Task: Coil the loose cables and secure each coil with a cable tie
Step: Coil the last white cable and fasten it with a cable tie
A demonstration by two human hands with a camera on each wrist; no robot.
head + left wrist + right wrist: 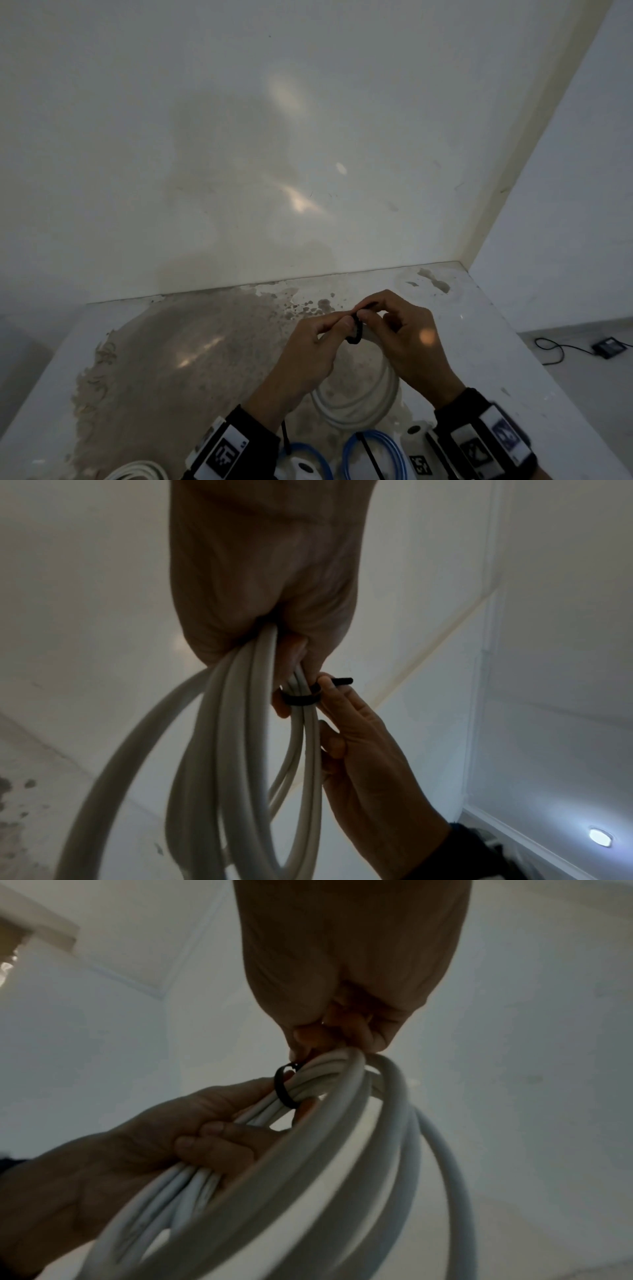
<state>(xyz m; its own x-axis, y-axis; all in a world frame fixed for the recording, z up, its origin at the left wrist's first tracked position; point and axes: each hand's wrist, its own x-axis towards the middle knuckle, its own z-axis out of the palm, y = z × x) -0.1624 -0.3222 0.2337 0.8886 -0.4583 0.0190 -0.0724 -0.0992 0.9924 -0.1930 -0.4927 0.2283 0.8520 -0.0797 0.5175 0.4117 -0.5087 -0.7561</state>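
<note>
A white cable coil (359,397) hangs between both hands above the stained table (191,342). My left hand (337,325) grips the bundled strands at the coil's top (240,723). A black cable tie (356,329) is looped round those strands, seen as a ring in the left wrist view (301,699) and the right wrist view (284,1088). My right hand (368,313) pinches the tie at the loop with thumb and forefinger, and its short tail (342,680) sticks out past the fingers. Its lower fingers (332,748) curl against the coil.
Two blue cable coils (373,452) (301,455) with black ties lie at the table's near edge. Another white coil (140,471) lies at the bottom left. Walls stand behind and right of the table. A black device with its cable (609,351) lies on the floor at right.
</note>
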